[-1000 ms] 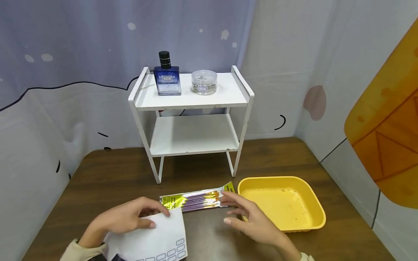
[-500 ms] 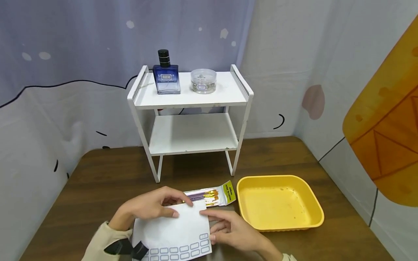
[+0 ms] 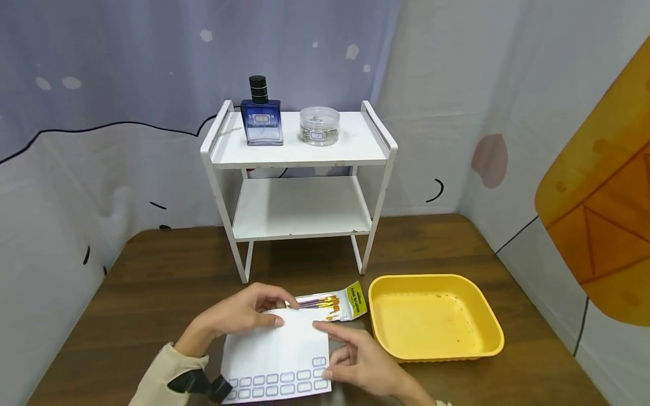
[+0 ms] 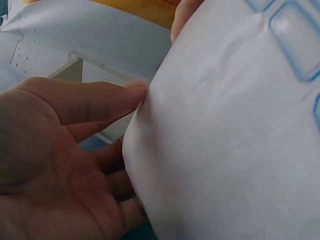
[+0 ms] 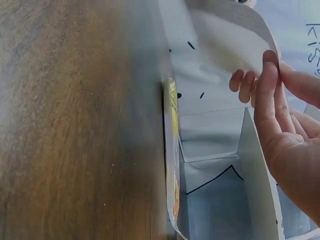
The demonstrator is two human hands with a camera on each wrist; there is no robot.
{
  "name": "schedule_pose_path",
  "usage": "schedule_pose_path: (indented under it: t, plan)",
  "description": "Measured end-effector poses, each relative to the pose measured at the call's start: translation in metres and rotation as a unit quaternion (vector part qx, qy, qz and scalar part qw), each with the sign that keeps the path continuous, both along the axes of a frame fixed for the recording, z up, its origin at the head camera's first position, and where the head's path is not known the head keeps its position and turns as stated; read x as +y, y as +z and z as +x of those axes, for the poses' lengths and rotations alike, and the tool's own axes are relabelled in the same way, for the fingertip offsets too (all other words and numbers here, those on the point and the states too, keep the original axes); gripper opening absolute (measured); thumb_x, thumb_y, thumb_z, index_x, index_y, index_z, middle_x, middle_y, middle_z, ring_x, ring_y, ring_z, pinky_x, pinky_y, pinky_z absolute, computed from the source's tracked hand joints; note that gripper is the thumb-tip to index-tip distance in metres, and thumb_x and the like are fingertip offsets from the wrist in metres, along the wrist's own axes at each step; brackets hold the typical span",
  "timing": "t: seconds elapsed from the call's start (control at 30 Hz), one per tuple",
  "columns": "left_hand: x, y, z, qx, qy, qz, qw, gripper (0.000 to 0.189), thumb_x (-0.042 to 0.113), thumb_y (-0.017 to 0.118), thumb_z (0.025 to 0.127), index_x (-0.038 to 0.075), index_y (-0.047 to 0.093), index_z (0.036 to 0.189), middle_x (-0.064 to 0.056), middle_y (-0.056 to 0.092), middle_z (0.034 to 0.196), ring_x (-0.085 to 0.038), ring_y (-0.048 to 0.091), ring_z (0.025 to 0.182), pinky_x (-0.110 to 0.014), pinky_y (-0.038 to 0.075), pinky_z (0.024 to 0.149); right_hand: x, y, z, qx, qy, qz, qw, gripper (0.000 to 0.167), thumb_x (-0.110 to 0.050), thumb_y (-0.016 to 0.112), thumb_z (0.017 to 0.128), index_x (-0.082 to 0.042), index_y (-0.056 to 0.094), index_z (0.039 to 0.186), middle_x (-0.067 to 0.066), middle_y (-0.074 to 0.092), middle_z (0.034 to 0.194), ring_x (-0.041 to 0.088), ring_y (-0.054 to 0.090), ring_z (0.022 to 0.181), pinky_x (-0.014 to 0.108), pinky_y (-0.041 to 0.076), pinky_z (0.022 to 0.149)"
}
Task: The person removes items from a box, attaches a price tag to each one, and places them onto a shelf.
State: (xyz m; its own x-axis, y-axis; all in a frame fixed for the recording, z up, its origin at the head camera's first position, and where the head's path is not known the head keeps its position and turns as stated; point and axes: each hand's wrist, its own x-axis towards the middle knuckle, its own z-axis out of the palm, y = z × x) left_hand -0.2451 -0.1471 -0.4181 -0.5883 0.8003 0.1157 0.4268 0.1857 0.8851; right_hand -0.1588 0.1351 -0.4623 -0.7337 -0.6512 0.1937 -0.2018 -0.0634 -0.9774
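Observation:
A white sheet of labels (image 3: pixel 276 344), with rows of blue-outlined boxes along its near side, is held up above the table between both hands. My left hand (image 3: pixel 241 313) pinches its far left part; the left wrist view shows the thumb (image 4: pixel 112 100) at the edge of the paper, other fingers partly behind it. At the right edge, my right hand (image 3: pixel 360 361) grips the sheet between thumb and fingers, also visible in the right wrist view (image 5: pixel 287 125). Behind the sheet lies a pack of artist brushes (image 3: pixel 355 300) with a yellow-green header, its left part covered.
To the right stands a yellow plastic basket (image 3: pixel 437 279). At the back is a white two-tier rack (image 3: pixel 304 206), bearing a blue perfume bottle (image 3: pixel 262 124) and a clear round jar (image 3: pixel 319 127) on top. Printed curtains (image 3: pixel 431 84) hang behind the brown table (image 3: pixel 152 270).
The left hand has brought the label sheet rightward, over the left part of the brush pack. The right hand has moved from near the pack to the sheet's right edge and taken hold.

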Motion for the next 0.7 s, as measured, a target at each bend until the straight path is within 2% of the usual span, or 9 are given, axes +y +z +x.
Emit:
schedule_pose_path:
  t: [0.07,0.13,0.23,0.3,0.37,0.43,0.57,0.7]
  plan:
    - [0.001,-0.002,0.004,0.028,0.047,0.01,0.9985,0.028,0.003,0.068,0.09,0.002,0.067,0.119,-0.017,0.067,0.11,-0.009,0.06,0.093,-0.023,0.05,0.081,-0.001,0.001,0.0,-0.005,-0.012,-0.011,0.9999,0.071,0.0,0.07,0.088,0.004,0.036,0.15,0.039,0.065,0.085,0.001,0.068,0.075,0.022,0.058,0.069]
    - [0.005,-0.003,0.011,0.079,0.108,0.012,0.9909,0.031,0.004,0.071,0.089,0.007,0.068,0.119,-0.013,0.065,0.115,-0.014,0.058,0.101,-0.025,0.048,0.087,-0.001,0.001,-0.001,-0.008,-0.024,-0.024,0.9994,0.072,0.0,0.07,0.088,0.004,0.035,0.15,0.04,0.064,0.086,0.002,0.069,0.076,0.021,0.057,0.069]
    - [0.014,-0.003,0.027,0.161,0.2,0.009,0.9664,0.038,0.005,0.076,0.084,0.015,0.069,0.12,-0.008,0.056,0.129,-0.022,0.052,0.119,-0.034,0.043,0.099,-0.003,0.002,-0.002,-0.011,-0.037,-0.043,0.9983,0.073,0.001,0.07,0.088,0.004,0.034,0.151,0.041,0.062,0.101,0.004,0.071,0.08,0.018,0.056,0.071]
    - [0.021,-0.003,0.038,0.212,0.235,0.01,0.9485,0.04,0.006,0.08,0.081,0.019,0.071,0.117,-0.006,0.052,0.134,-0.025,0.047,0.126,-0.041,0.041,0.101,-0.004,0.003,-0.003,-0.01,-0.041,-0.054,0.9977,0.074,0.002,0.07,0.088,0.004,0.033,0.152,0.042,0.058,0.116,0.005,0.072,0.083,0.019,0.057,0.073]
    - [0.027,-0.004,0.048,0.253,0.245,0.023,0.9357,0.038,0.007,0.082,0.078,0.019,0.072,0.113,-0.006,0.053,0.135,-0.025,0.045,0.127,-0.044,0.042,0.1,-0.004,0.004,-0.004,-0.006,-0.042,-0.064,0.9971,0.075,0.004,0.07,0.087,0.005,0.032,0.152,0.042,0.048,0.133,0.006,0.072,0.086,0.021,0.058,0.075]
    - [0.032,-0.004,0.057,0.288,0.242,0.036,0.9259,0.036,0.01,0.085,0.076,0.02,0.074,0.109,-0.005,0.055,0.132,-0.023,0.046,0.125,-0.043,0.043,0.098,-0.004,0.005,-0.006,-0.002,-0.04,-0.076,0.9963,0.075,0.006,0.069,0.087,0.006,0.031,0.151,0.041,0.039,0.144,0.007,0.073,0.09,0.023,0.058,0.077]
    - [0.039,-0.007,0.069,0.33,0.232,0.045,0.9139,0.036,0.013,0.089,0.071,0.021,0.075,0.103,-0.003,0.058,0.127,-0.02,0.047,0.121,-0.038,0.045,0.095,-0.004,0.009,-0.008,0.012,-0.032,-0.103,0.9941,0.074,0.01,0.067,0.087,0.011,0.029,0.15,0.044,0.037,0.145,0.009,0.073,0.095,0.026,0.058,0.079]
    - [0.044,-0.01,0.073,0.338,0.24,0.046,0.9088,0.036,0.014,0.09,0.069,0.022,0.074,0.099,-0.002,0.059,0.124,-0.019,0.049,0.117,-0.038,0.046,0.092,-0.005,0.011,-0.009,0.027,-0.027,-0.122,0.9919,0.071,0.012,0.064,0.088,0.014,0.028,0.149,0.047,0.043,0.136,0.009,0.073,0.098,0.028,0.058,0.082]
